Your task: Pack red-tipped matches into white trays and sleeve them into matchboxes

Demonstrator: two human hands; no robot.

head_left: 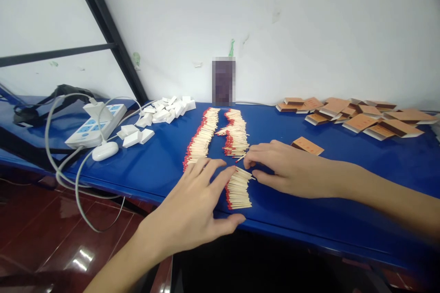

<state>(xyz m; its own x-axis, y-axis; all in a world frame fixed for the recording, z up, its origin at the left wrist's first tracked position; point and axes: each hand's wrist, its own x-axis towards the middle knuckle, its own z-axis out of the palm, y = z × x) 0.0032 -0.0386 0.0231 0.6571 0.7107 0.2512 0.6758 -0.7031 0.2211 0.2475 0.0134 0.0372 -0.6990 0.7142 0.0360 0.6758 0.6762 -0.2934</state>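
Wooden matches with red heads lie in two long rows on the blue table (154, 174). The left row (202, 137) runs unbroken from the back toward my left hand (197, 203). The right row is split into a far group (236, 132), with some matches askew, and a near group (239, 190). My left hand is spread around the near group, index finger at its far end and thumb by its near end. Beside the gap between the groups is my right hand (275, 167), fingers bent and thumb apart. No match is visible in its grasp.
Flattish orange matchbox sleeves (364, 116) are heaped at the back right, with one sleeve (307, 145) near my right wrist. White matchbox trays (168, 110) lie at the back left. A power strip (96, 126) with white cables and a black frame (113, 32) stand farther left.
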